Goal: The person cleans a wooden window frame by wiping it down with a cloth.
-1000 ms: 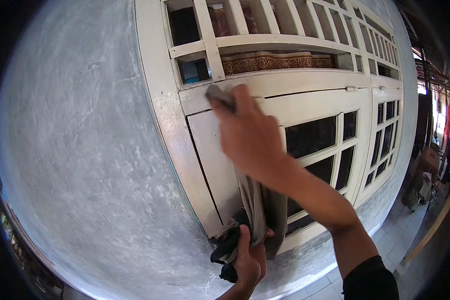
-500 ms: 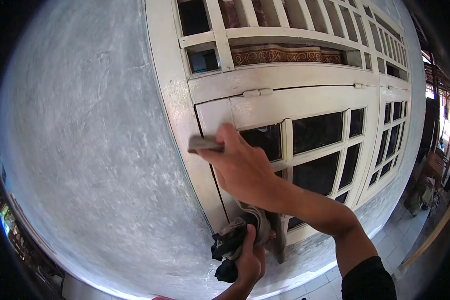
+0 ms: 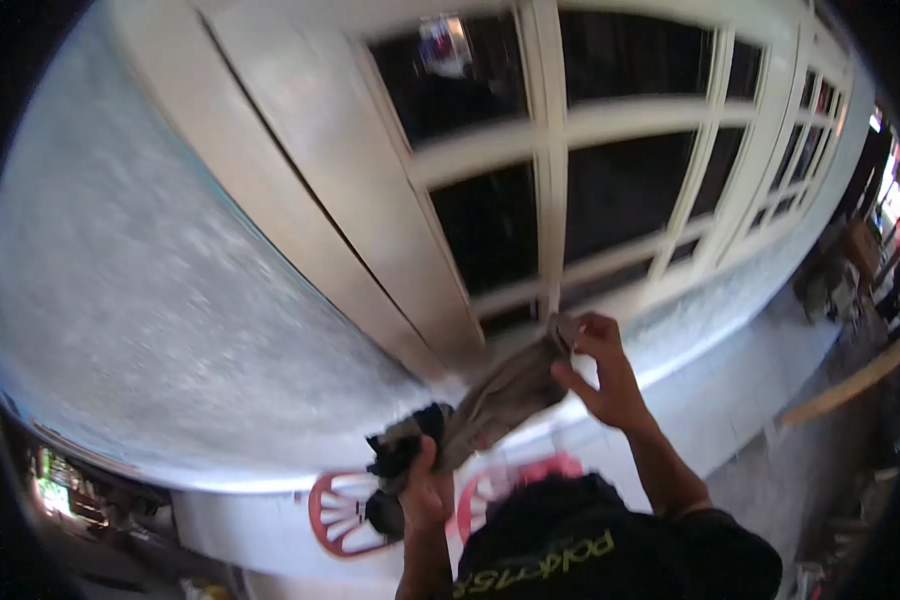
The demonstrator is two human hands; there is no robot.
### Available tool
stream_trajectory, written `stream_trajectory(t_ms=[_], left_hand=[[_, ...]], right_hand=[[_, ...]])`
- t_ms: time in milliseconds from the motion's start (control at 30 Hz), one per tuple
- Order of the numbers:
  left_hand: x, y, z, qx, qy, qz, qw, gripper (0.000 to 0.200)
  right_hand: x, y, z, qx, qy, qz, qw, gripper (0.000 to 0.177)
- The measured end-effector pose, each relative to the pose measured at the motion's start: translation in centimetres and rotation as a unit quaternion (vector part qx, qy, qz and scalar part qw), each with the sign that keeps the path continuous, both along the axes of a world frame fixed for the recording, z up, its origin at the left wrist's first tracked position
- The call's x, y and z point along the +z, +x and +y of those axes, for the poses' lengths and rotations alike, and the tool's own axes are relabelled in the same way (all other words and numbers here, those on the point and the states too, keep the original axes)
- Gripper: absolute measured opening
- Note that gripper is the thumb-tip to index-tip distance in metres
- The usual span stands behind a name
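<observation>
A grey-brown cloth (image 3: 505, 400) is stretched between my two hands, below the lower part of a cream window frame (image 3: 370, 185). My left hand (image 3: 427, 495) is closed around its bunched lower end, together with a black and grey wad of cloth (image 3: 398, 448). The upper right end of the cloth is pinched by my right hand (image 3: 605, 375), with the thumb below and the fingers curled over. Dark glass panes (image 3: 485, 225) lie just beyond the hands. Motion blurs the view somewhat.
A grey plastered wall (image 3: 200, 330) runs along the left and under the window. Below me a red plastic chair (image 3: 320, 515) stands on the pale tiled floor (image 3: 710, 425). A wooden plank (image 3: 840, 385) and piled items (image 3: 840, 285) are at the right.
The view has tilted downward. My right hand has come away from the upper window frame and down to the right, and the grey-brown cloth is now spread out between both hands.
</observation>
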State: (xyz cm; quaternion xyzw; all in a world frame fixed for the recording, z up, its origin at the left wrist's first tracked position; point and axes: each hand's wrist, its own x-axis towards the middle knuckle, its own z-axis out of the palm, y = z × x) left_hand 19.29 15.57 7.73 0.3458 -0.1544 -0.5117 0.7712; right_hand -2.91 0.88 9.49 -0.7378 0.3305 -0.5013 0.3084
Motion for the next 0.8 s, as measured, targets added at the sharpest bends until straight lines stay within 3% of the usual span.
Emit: stream_trajectory(t_ms=[67,100,133,167,233,267,300,367,500,600,700,800], left_hand=[[-2.0,0.7,1.1,0.031,0.005,-0.011,0.999,0.039],[-2.7,0.7,2.1,0.029,0.021,-0.024,0.999,0.039],[-2.6,0.2,2.3,0.026,0.03,-0.04,0.998,0.039],[-2.2,-0.4,2.2,0.018,0.056,-0.145,0.988,0.039],[-2.4,-0.8,2.6,-0.012,0.068,-0.16,0.985,0.04],[-2.9,-0.5,2.3,-0.021,0.053,-0.07,0.996,0.041],[-2.8,-0.3,2.0,-0.048,0.013,-0.045,0.998,0.042],[-3.4,-0.1,2.3,-0.039,0.054,-0.053,0.996,0.042],[-3.8,-0.9,2.8,0.025,0.123,-0.09,0.988,0.044],[-3.3,-1.3,3.0,0.032,0.112,-0.076,0.99,0.044],[-3.5,-1.5,2.8,0.027,0.091,-0.037,0.995,0.044],[-3.9,-2.0,2.5,0.036,0.091,-0.022,0.995,0.045]], right_hand=[[-4.3,0.2,1.5,0.001,0.193,-0.121,0.974,0.039],[-5.4,-0.5,2.1,-0.026,0.317,-0.063,0.946,0.042],[-8.6,-1.1,2.3,-0.002,0.38,-0.132,0.916,0.046],[-7.5,-1.3,3.1,0.046,0.477,-0.228,0.847,0.047],[-9.0,-1.2,3.9,0.04,0.551,-0.267,0.79,0.046],[-9.7,-1.2,3.8,0.048,0.585,-0.287,0.757,0.046],[-10.8,-1.0,3.7,0.057,0.603,-0.301,0.736,0.047],[-12.8,-0.6,4.2,0.076,0.634,-0.329,0.695,0.049],[-13.5,-0.4,5.7,0.103,0.682,-0.29,0.664,0.056],[-12.0,0.0,6.1,0.067,0.646,-0.32,0.69,0.05],[-14.3,0.5,6.2,0.058,0.653,-0.378,0.653,0.046],[-16.9,-0.1,6.0,0.155,0.709,-0.321,0.608,0.041]])
